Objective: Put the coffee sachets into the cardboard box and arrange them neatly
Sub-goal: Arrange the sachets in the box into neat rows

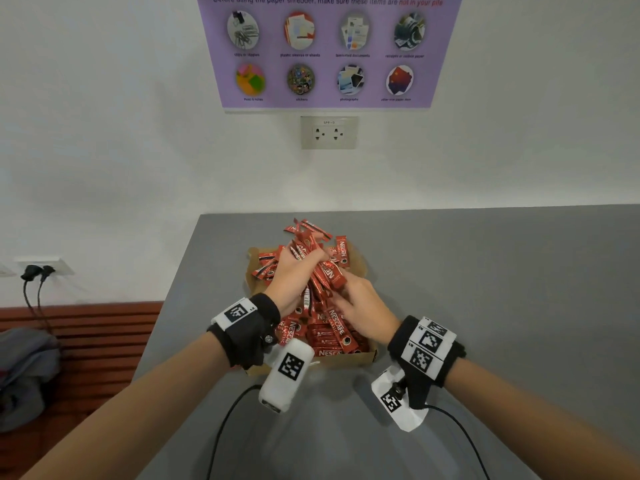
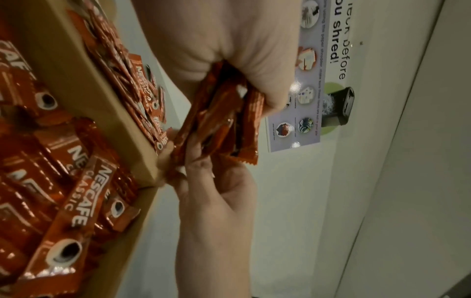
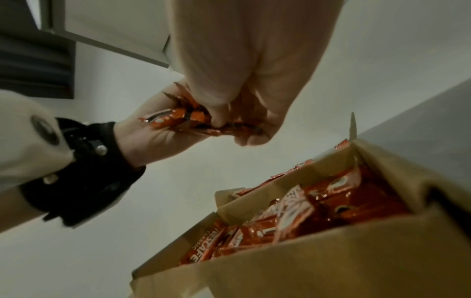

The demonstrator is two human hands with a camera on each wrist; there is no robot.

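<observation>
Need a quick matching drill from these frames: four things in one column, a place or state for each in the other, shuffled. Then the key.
Things
1. bundle of sachets
2. cardboard box
3. wall socket
4. poster

Places or states
A. on the wall above the socket, purple
B. on the grey table, open, with sachets lying inside
C. gripped by the left hand and right hand above the box
D. on the white wall, nothing plugged in

Pairs: 1-C, 2-B, 3-D, 4-A

Head above; wrists close beneath hands
</observation>
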